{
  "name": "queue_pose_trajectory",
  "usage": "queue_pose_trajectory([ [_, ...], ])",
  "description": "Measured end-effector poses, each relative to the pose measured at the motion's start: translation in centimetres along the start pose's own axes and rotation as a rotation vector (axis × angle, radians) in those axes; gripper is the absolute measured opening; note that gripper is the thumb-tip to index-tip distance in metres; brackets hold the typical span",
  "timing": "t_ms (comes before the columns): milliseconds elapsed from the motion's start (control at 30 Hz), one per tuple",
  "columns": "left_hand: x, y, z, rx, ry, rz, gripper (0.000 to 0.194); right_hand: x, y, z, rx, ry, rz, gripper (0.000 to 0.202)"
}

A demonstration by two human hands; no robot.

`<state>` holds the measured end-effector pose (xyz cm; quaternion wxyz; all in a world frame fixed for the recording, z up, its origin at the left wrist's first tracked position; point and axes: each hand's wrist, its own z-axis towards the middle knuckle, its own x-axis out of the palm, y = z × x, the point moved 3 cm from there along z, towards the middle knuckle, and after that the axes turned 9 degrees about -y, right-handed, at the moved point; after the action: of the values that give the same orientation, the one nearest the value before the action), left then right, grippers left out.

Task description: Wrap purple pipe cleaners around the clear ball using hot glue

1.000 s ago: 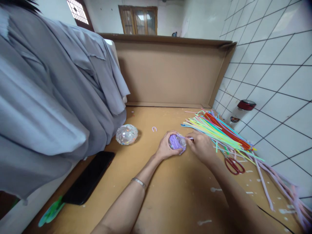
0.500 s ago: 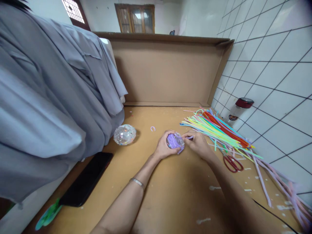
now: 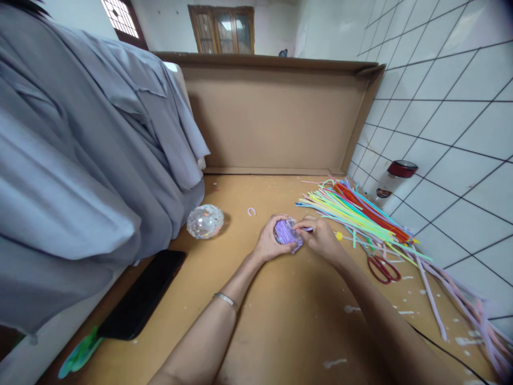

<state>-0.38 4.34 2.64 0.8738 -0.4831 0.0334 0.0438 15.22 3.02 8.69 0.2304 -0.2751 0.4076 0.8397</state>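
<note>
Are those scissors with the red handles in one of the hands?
No, the scissors lie on the table, while the left hand holds the purple-striped object and the right hand pinches a purple strand.

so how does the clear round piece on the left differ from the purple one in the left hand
The clear piece is see-through with small coloured specks, while the purple piece shows purple stripes across much of it. The clear piece rests on the table untouched; the purple piece is gripped by the left hand, with the right hand at its side. Both look rounded.
</note>
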Motion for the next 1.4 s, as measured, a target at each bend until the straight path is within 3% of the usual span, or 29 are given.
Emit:
queue_pose_trajectory([
  [1400,0.1,-0.2,0.0,0.066,0.026,0.02,0.064,0.9,-0.7,-0.2,-0.065,-0.041,0.037,0.022],
])
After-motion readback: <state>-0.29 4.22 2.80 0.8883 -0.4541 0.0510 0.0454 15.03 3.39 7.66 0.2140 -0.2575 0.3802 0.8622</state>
